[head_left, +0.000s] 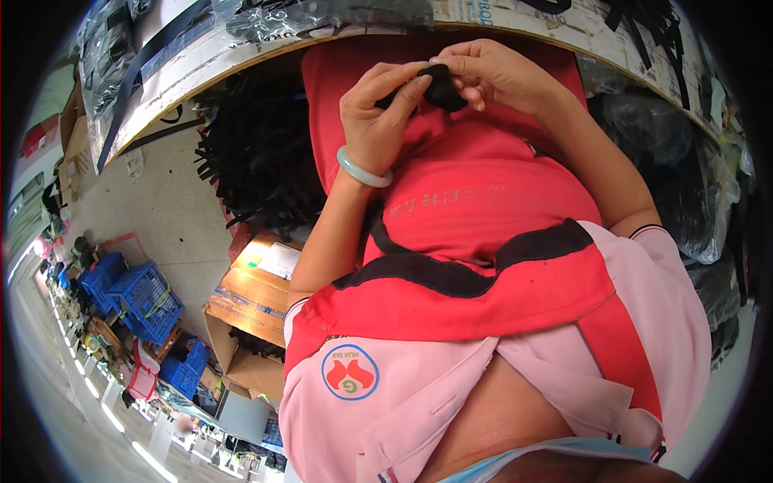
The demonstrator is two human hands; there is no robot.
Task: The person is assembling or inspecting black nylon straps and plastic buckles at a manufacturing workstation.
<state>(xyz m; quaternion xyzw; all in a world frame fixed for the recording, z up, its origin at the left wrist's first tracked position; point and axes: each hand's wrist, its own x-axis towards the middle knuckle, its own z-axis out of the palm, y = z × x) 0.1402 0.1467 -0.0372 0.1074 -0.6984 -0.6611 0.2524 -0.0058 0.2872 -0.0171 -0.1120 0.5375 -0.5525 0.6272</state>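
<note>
Both forearms rise from the lower middle of the frame toward the top centre. The left hand (378,113) curls its fingers inward, thumb and fingertips pinched together. The right hand (491,76) meets it just beside, fingers bent and closed in a pinch, wrists angled toward each other.

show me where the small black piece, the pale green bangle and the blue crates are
small black piece (445,90), head view, its middle between both hands
pale green bangle (363,172), head view, band on wrist
blue crates (143,299), head view, nearest crate's side
</note>
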